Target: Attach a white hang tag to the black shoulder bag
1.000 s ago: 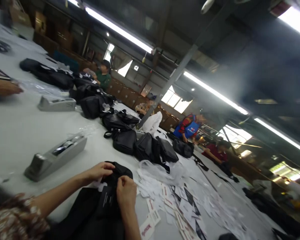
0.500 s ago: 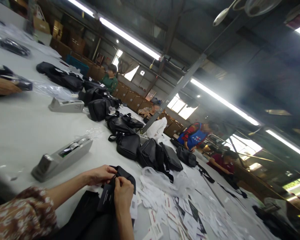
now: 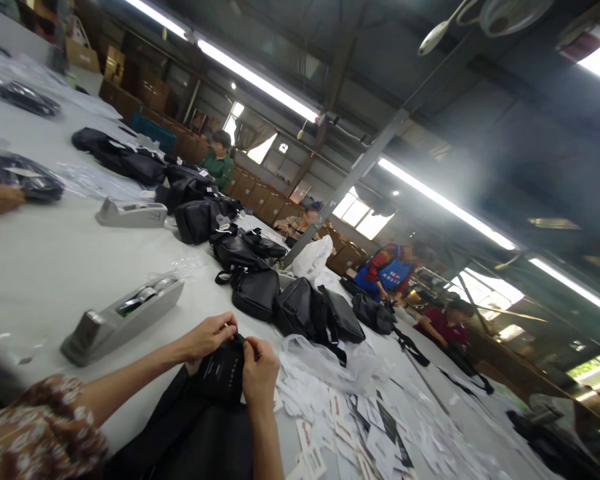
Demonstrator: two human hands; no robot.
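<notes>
Both hands pinch a black bag [image 3: 220, 373] at the near edge of the surface [image 3: 40, 267]: left hand [image 3: 211, 335] and right hand [image 3: 260, 373], fingers clamped on its top. A tape dispenser [image 3: 123, 317] lies left across bare room; tags [image 3: 350, 427] crowd the right.

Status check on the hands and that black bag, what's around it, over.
Left hand and right hand both pinching the black bag at its top. Tape dispenser to the left, loose paper tags to the right.
</notes>
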